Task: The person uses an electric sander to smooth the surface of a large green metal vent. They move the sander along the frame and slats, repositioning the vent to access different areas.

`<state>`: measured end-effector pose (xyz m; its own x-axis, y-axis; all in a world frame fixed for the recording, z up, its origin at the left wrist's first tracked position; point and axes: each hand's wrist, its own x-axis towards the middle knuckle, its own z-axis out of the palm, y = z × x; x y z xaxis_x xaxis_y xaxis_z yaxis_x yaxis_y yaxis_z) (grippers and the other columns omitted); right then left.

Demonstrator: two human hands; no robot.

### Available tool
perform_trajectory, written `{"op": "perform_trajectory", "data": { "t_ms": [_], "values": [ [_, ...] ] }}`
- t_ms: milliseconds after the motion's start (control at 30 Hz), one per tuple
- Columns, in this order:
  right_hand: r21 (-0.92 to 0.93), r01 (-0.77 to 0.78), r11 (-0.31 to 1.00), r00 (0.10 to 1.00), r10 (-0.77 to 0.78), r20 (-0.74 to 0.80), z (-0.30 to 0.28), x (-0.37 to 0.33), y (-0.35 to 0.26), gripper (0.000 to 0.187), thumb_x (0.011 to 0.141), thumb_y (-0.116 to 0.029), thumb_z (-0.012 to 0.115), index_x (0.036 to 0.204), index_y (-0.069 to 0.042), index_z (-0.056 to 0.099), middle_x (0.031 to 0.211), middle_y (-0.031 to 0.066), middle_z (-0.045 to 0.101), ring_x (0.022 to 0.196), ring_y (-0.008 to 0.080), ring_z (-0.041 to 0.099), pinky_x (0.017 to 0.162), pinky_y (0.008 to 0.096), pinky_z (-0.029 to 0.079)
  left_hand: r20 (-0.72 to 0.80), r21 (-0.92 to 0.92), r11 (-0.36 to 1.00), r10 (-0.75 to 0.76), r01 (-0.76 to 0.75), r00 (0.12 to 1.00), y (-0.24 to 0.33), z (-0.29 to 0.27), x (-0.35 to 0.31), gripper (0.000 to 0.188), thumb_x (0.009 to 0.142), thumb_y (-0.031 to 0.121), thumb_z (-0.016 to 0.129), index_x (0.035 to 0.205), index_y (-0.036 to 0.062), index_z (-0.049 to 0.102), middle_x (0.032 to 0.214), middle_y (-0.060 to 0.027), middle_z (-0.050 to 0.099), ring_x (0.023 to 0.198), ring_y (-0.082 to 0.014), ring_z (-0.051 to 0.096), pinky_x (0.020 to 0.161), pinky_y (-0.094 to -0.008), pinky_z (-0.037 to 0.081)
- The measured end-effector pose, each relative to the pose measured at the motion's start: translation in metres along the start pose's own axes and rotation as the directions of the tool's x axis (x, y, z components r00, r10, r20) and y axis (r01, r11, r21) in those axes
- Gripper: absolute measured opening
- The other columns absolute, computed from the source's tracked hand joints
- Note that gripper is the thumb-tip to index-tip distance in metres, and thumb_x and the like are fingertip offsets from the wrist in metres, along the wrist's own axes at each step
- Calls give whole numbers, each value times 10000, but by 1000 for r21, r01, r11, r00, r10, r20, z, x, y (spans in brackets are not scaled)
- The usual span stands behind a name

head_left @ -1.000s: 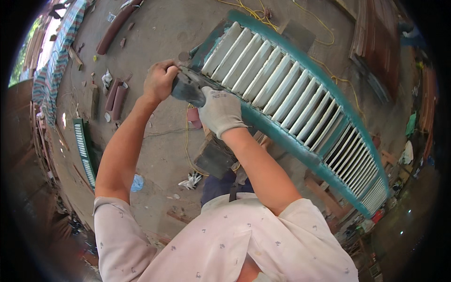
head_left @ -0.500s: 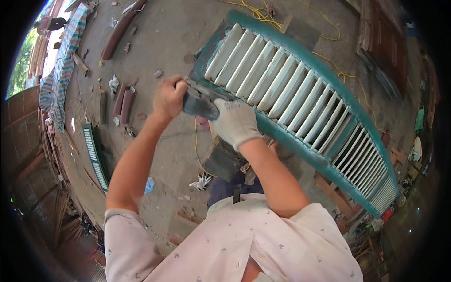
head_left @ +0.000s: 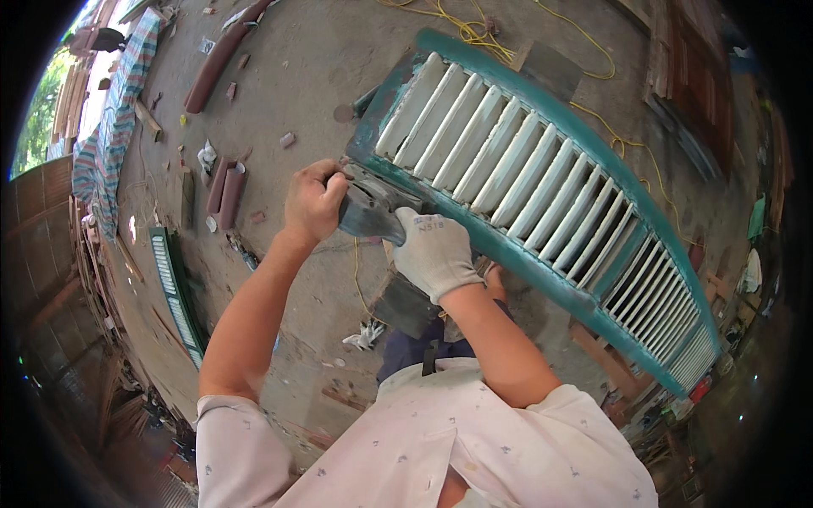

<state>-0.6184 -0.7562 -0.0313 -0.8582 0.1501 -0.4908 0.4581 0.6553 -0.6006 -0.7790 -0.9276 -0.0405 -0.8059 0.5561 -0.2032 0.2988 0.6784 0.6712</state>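
Both my hands are closed on a dark grey hand-held power tool (head_left: 373,218), perhaps a sander or planer. It rests at the near left corner of a teal louvred shutter (head_left: 542,273) with pale slats. My bare left hand (head_left: 315,201) wraps around the tool's front end. On my right hand (head_left: 435,254) is a pale work glove, and its fingers grip the rear handle. The shutter slants from upper left to lower right, its paint worn near the tool. The tool's underside is hidden.
Beneath the shutter's near edge stands a dark block-like support (head_left: 408,305). A white glove (head_left: 364,336) and red-brown rolled pieces (head_left: 227,195) lie on the floor. Yellow cable (head_left: 474,32) trails behind the shutter. A narrow green louvred panel (head_left: 176,292) lies at left, wooden panels (head_left: 693,85) at far right.
My hands and the tool have come slightly nearer to me along the shutter's near left corner. Both hands have kept their grip. The whole view has shifted a little.
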Motion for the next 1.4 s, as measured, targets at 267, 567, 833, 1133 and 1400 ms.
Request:
{"op": "perform_trajectory", "data": {
  "t_ms": [267, 567, 833, 1133, 1400],
  "values": [
    [-50, 109, 993, 960, -118, -253, 9, 8, 4, 348, 916, -317, 772, 1195, -127, 688, 928, 170, 770, 861, 391, 786, 754, 486, 626, 37, -20, 1000, -19, 19, 999, 4, -12, 28, 438, 914, 339, 553, 968, -55, 735, 898, -289, 692, 846, -396, 719, 801, -423, 551],
    [-55, 107, 993, 967, -117, -225, 14, 12, 4, 254, 906, -208, 731, 1133, -116, 663, 928, 150, 771, 847, 364, 792, 708, 490, 618, 25, -57, 995, -86, 87, 996, 0, -10, 27, 446, 915, 346, 541, 955, -53, 737, 813, -227, 687, 784, -324, 704, 773, -423, 538],
    [-105, 31, 994, 999, -35, -39, 6, -6, 20, 380, 965, -407, 760, 1236, -145, 717, 948, 155, 794, 867, 374, 790, 750, 492, 617, -1, -31, 996, -78, 78, 997, 12, 9, 5, 464, 928, 367, 537, 929, -61, 719, 791, -242, 669, 765, -311, 709, 763, -411, 539],
    [-65, 75, 995, 980, -86, -182, 18, 16, 1, 354, 935, -374, 778, 1193, -140, 716, 895, 167, 789, 836, 392, 788, 730, 499, 618, 8, -1, 1000, -30, 30, 1000, -4, -14, 23, 439, 936, 346, 541, 916, -65, 696, 778, -247, 606, 730, -317, 650, 735, -417, 514],
    [-37, 60, 998, 978, -66, -196, 17, 31, -7, 359, 921, -353, 784, 1198, -133, 721, 907, 179, 797, 839, 394, 791, 741, 502, 624, 13, 64, 995, 73, -74, 997, -17, -20, 42, 426, 943, 355, 558, 927, -43, 710, 806, -242, 664, 772, -312, 686, 755, -422, 526]
  ]
}}
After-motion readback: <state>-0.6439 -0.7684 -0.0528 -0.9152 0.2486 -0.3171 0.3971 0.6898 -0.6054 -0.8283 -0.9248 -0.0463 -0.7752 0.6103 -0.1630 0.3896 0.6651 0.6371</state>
